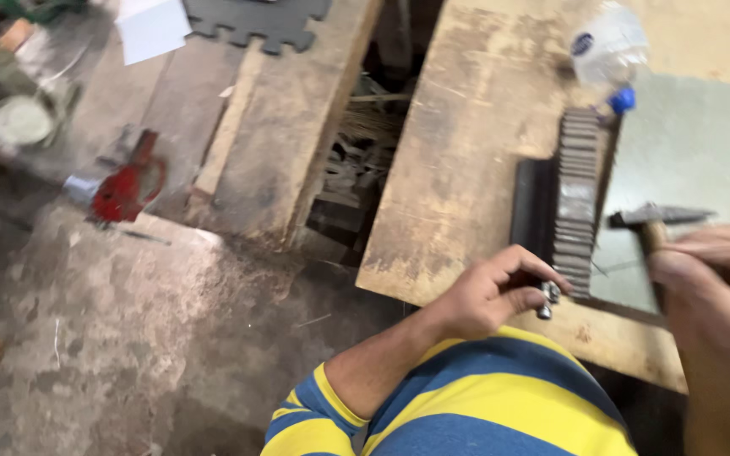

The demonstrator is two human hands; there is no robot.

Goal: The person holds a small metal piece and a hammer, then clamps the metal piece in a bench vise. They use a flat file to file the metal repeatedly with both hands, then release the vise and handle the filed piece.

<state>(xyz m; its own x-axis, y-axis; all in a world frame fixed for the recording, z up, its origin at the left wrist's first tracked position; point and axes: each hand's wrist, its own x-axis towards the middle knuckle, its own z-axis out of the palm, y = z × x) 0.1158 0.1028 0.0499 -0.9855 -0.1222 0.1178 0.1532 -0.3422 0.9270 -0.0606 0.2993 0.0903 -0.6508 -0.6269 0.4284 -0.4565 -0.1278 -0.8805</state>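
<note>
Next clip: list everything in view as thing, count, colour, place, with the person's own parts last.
small metal piece: one, silvery, pinched in left fingers
hammer: one, dark head, wooden handle, in right hand
row of metal pieces: one, grey, on the board
wooden board: one, tan, centre
plastic bottle: one, clear, blue cap, top right
red tool: one, left, on the floor
left hand: lower centre
right hand: right edge

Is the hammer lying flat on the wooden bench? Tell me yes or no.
No, the right hand grips the hammer by its handle and holds its head up beside the stack of metal pieces.
</note>
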